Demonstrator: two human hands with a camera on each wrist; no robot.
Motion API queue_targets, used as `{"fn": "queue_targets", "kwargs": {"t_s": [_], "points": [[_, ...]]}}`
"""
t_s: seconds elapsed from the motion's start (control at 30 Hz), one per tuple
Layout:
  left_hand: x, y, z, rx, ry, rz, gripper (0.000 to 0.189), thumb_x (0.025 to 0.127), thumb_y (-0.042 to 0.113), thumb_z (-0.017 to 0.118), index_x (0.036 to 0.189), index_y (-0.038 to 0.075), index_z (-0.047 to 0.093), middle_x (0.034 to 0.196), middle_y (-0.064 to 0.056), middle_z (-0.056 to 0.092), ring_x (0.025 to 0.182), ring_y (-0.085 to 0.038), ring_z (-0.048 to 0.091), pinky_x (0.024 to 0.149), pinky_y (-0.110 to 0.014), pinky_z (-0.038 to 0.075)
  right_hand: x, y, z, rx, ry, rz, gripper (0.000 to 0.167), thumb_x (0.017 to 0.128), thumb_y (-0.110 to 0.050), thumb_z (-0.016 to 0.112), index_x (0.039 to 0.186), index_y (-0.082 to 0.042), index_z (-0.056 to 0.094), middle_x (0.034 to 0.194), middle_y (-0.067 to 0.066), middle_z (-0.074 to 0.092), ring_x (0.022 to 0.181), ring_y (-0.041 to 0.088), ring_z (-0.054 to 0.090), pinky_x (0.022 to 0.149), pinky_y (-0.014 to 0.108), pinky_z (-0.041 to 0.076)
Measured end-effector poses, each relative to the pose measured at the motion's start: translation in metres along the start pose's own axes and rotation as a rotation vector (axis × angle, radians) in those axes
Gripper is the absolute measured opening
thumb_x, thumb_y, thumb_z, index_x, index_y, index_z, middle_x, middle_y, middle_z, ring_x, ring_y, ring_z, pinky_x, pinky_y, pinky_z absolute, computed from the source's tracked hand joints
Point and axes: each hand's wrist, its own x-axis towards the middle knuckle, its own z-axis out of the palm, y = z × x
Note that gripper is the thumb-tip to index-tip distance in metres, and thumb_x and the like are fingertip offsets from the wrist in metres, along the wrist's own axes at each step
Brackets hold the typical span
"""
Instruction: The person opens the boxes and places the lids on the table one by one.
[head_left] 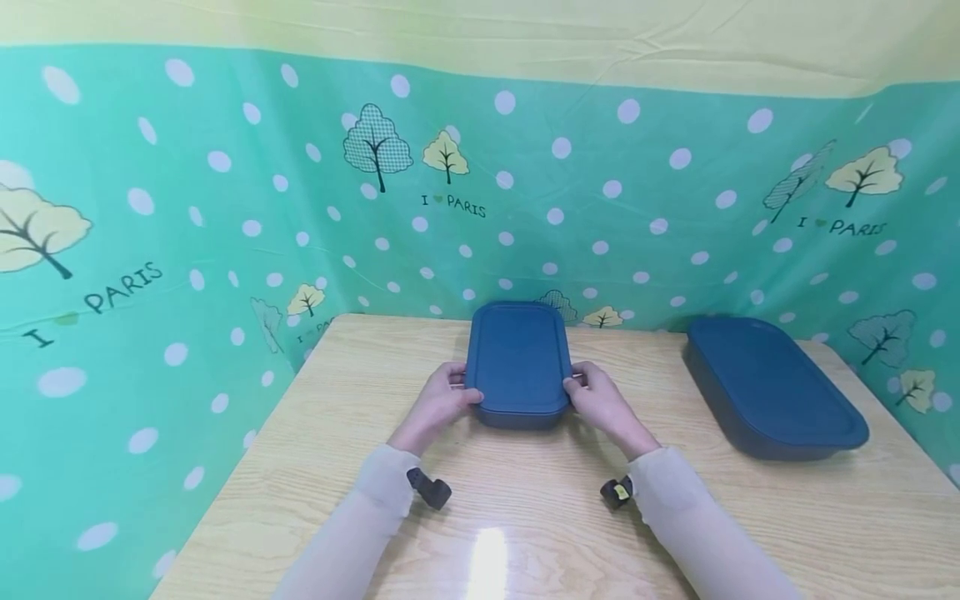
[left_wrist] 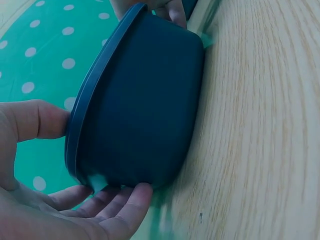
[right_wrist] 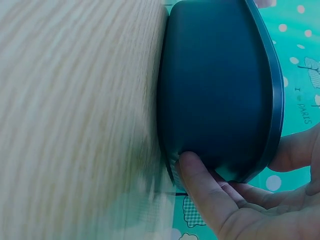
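Blue lidded container (head_left: 519, 365): located on the counter (head_left: 555, 542), just below the middle of the head frame, lid uppermost. Its long axis runs from near to far, up the frame.

Governing relation: the container lies directly between the left grip (head_left: 438, 404) and the right grip (head_left: 603, 408) (both bare hands), which bear on its opposite long sides toward the near end. Neither is the nearer; both are in contact. In my judgement, any lift or push depends on that pair acting evenly, since the far end has no hand on it.

Grip condition: each is part-closed, spread only enough to span from lid edge to side wall. In the left wrist view the thumb (left_wrist: 45, 120) bears on the lid edge, with fingers (left_wrist: 132, 207) against the wall below; the right wrist view shows the mirror arrangement. Whether the base is raised at all cannot be confirmed.

Surroundings: a patterned cloth (head_left: 585, 200) hangs just behind the far end, limiting travel that way. A larger blue container (head_left: 776, 383) sits aslant at the right of the frame, well apart from the right grip.
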Motion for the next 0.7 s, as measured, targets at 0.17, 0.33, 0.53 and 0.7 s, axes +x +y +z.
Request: {"fn": "queue_targets", "kwargs": {"t_s": [0.17, 0.33, 0.53, 0.7], "points": [[0.012, -0.016, -0.002, 0.0, 0.02, 0.012, 0.062, 0.077, -0.004, 0.065, 0.133, -0.009, 0.038, 0.124, -0.026, 0.049, 0.109, -0.034, 0.054, 0.09, -0.045, 0.05, 0.002, 0.001, 0.002, -0.009, 0.002, 0.001, 0.038, 0.099, -0.015, 0.043, 0.129, 0.007, 0.044, 0.111, 0.02, 0.056, 0.097, 0.027, 0.058, 0.079, 0.037, 0.052], [0.016, -0.02, -0.004, -0.01, 0.019, 0.008, 0.064, 0.077, -0.004, 0.065, 0.134, -0.009, 0.037, 0.125, -0.025, 0.048, 0.108, -0.033, 0.054, 0.09, -0.046, 0.049, 0.003, 0.002, 0.004, -0.009, 0.001, 0.002, 0.038, 0.099, -0.014, 0.043, 0.13, 0.007, 0.044, 0.111, 0.02, 0.056, 0.097, 0.027, 0.058, 0.079, 0.036, 0.053], [0.002, -0.001, -0.004, -0.016, -0.006, -0.002, 0.063, 0.077, -0.007, 0.061, 0.134, -0.014, 0.034, 0.125, -0.03, 0.047, 0.109, -0.035, 0.054, 0.094, -0.049, 0.047, 0.003, 0.0, 0.005, -0.006, 0.0, 0.007, 0.038, 0.099, -0.014, 0.043, 0.13, 0.007, 0.044, 0.11, 0.02, 0.056, 0.096, 0.026, 0.058, 0.078, 0.035, 0.053], [-0.003, 0.007, -0.004, 0.015, 0.007, -0.007, 0.062, 0.077, -0.008, 0.059, 0.133, -0.015, 0.034, 0.125, -0.032, 0.046, 0.109, -0.036, 0.054, 0.095, -0.049, 0.046, 0.004, -0.001, 0.007, 0.002, -0.003, 0.014, 0.038, 0.099, -0.015, 0.043, 0.13, 0.007, 0.044, 0.111, 0.019, 0.056, 0.096, 0.026, 0.058, 0.077, 0.035, 0.053]]}}
